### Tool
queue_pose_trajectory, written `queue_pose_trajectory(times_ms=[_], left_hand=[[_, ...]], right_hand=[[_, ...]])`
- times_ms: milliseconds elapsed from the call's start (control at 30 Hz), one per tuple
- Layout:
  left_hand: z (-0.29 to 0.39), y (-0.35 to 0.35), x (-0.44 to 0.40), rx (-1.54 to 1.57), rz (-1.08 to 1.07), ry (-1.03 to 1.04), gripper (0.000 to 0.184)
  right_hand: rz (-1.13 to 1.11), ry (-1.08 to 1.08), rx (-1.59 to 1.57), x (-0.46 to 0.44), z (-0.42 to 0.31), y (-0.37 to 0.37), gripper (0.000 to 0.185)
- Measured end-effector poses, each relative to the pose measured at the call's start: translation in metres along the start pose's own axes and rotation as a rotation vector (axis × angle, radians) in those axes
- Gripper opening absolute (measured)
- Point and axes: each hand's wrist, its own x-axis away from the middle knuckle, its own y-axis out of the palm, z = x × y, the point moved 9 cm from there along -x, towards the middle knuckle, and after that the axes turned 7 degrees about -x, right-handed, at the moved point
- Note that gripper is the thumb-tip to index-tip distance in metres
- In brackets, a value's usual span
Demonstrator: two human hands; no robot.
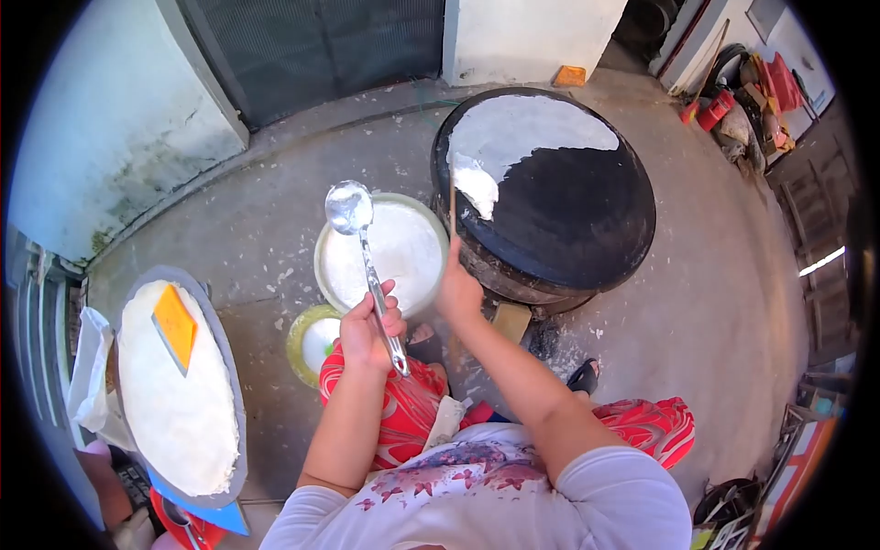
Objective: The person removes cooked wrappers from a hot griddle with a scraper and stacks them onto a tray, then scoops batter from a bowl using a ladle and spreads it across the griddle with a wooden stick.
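My left hand [371, 330] is closed round the handle of a large metal spoon [365, 243], its white-smeared bowl raised above a wide basin [321, 275] of white batter. My right hand [460, 291] grips a thin wooden stick [453, 206], which reaches to the left edge of a round black griddle [573, 206]. A thin white batter layer [522, 128] covers the griddle's far part, with a thicker lump [474, 183] beside the stick's tip. The tip itself is hard to make out. A small yellow-green bowl [295, 348] with white liquid stands near my left knee.
At left, a grey round board [234, 403] carries a thick white layer with an orange scraper [176, 327] on top. A red basin [203, 532] lies below it. Clutter, including a red cylinder [715, 110], stands far right. A dark door [321, 55] is behind.
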Motion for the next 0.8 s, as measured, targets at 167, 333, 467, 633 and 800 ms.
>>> queue_pose_trajectory(times_ms=[167,333,467,633,800], left_hand=[[0.000,-0.005,0.002,0.007,0.013,-0.016,0.032],[0.005,-0.005,0.001,0.003,-0.008,0.012,0.032],[0.002,-0.004,0.002,-0.030,-0.008,0.013,0.032],[0.002,-0.006,0.002,-0.062,0.016,0.018,0.030],[-0.001,0.001,0.002,-0.072,-0.027,0.039,0.031]], right_hand=[[0.159,0.112,-0.037,0.001,0.030,-0.016,0.073],[0.072,0.223,-0.180,0.059,0.029,-0.019,0.073],[0.126,0.116,-0.085,0.019,0.027,-0.002,0.072],[0.149,0.208,-0.198,0.080,0.047,-0.034,0.074],[0.150,0.073,-0.039,0.048,0.038,-0.005,0.071]])
